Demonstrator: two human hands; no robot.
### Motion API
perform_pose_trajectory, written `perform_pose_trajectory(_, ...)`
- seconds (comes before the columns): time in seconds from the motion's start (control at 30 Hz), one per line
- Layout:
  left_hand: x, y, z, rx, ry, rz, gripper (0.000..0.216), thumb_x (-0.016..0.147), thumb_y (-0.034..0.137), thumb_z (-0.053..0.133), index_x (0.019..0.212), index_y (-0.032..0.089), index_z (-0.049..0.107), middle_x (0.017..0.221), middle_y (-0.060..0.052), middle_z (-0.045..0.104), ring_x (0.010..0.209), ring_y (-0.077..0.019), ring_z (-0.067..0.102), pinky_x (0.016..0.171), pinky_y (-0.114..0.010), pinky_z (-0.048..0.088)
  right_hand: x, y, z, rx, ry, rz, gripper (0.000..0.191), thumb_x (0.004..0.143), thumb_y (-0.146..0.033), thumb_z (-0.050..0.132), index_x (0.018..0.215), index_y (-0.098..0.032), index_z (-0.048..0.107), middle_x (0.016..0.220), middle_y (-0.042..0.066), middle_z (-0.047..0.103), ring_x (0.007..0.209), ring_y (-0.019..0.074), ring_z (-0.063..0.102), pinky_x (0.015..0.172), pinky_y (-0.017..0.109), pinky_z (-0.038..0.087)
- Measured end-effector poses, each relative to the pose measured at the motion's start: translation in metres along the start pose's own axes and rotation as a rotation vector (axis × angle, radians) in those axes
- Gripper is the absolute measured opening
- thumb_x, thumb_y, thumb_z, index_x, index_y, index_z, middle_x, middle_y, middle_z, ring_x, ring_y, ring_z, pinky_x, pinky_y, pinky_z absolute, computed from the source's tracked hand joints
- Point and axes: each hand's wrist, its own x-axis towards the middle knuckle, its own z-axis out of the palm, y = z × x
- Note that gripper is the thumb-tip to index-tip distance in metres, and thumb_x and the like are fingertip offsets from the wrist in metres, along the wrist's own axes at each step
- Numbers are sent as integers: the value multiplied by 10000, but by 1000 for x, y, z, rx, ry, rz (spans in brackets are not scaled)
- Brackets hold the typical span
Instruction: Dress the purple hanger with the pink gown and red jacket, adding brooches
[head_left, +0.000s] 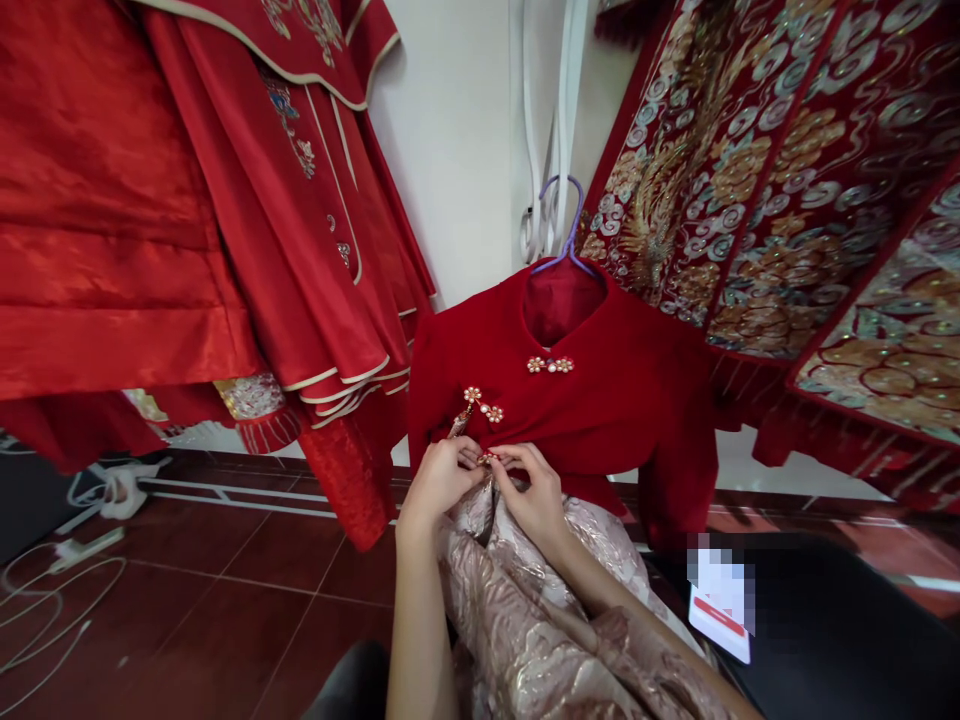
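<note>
A red velvet jacket (600,400) hangs in front of me on a purple hanger (574,230). Pearl flower fasteners sit on it: a collar fastener (550,366) at the neck and a chest fastener (484,405) lower on the left. Below these, my left hand (442,480) pinches a small gold and red fastener (487,457) at the front opening. My right hand (534,490) pinches the same fastener from the other side, fingertips nearly meeting. The fingers partly hide it. Shiny pinkish-gold brocade cloth (517,620) lies beneath my hands and forearms.
Red garments with pale trim (300,200) hang at the left, and heavily embroidered red garments (780,190) at the right. A phone (720,610) lies on a black surface (840,630) at the lower right. White cables (67,590) trail over the tiled floor (225,620).
</note>
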Motion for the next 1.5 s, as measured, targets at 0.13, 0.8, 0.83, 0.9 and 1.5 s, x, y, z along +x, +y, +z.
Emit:
perform_pose_trajectory(0.13, 0, 0, 1, 81, 37, 49, 93, 679, 117, 611, 747, 164, 654, 697, -14, 674, 660, -130, 625, 667, -234, 489, -4, 1, -2, 4, 41, -13, 138, 872, -222, 558, 975, -212, 648, 905, 44, 637, 798, 149, 628, 751, 280, 538)
perform_pose_trajectory(0.8, -2, -5, 1, -139, 35, 35, 157, 674, 189, 691, 818, 130, 669, 760, -56, 685, 724, -153, 643, 708, -263, 540, -6, 16, 0, 11, 16, -99, 216, 882, -210, 591, 1048, -257, 720, 931, 33, 655, 798, 132, 639, 755, 253, 530)
perform_pose_trajectory(0.83, -2, -6, 1, -134, 40, 39, 144, 683, 188, 684, 814, 130, 673, 758, -57, 689, 722, -153, 646, 711, -264, 540, -6, 16, 0, 7, 15, -95, 214, 882, -212, 592, 1048, -255, 720, 929, 34, 653, 796, 132, 639, 753, 253, 531)
perform_pose_trajectory(0.9, -1, -8, 2, -112, 49, 51, 120, 697, 173, 666, 808, 130, 684, 755, -59, 699, 719, -154, 654, 725, -267, 542, -6, 16, 1, 0, 13, -85, 208, 884, -219, 592, 1045, -248, 720, 917, 35, 651, 787, 132, 638, 746, 250, 531)
perform_pose_trajectory(1.5, -11, 6, -17, -71, 15, -17, 195, 780, 140, 608, 935, 156, 726, 889, -57, 758, 826, -162, 709, 797, -262, 540, -11, 15, 2, -48, 175, -183, 220, 865, -131, 577, 1055, -220, 645, 911, 35, 579, 789, 136, 584, 722, 276, 513)
